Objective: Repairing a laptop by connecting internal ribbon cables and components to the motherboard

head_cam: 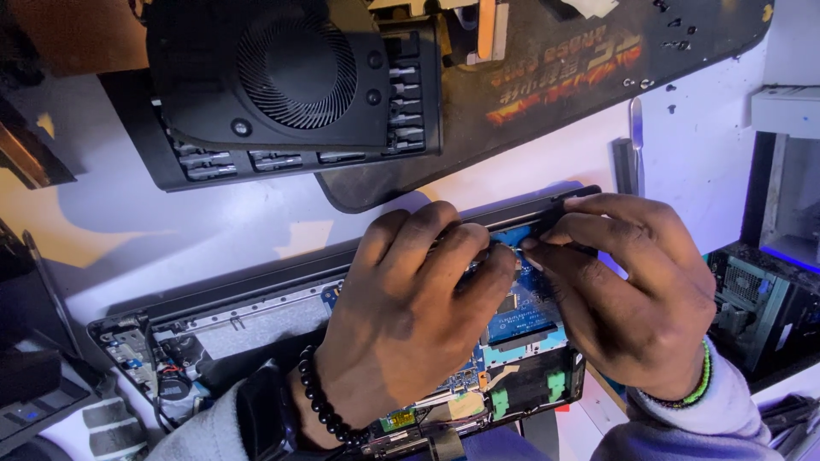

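An open laptop lies on the white bench, its flat blue board showing. The left hand curls over the board, fingertips pressed down. The right hand pinches a small black part at the laptop's far edge. The hands hide much of the board. A round black fan rests at the bench's far edge.

Under my left hand and right hand the laptop chassis looks like matt black plastic, its circuit board a glossy blue. My bead bracelet shines smooth and dark. The fan housing is dull black plastic, the mat worn and scuffed, the spudger bright metal.
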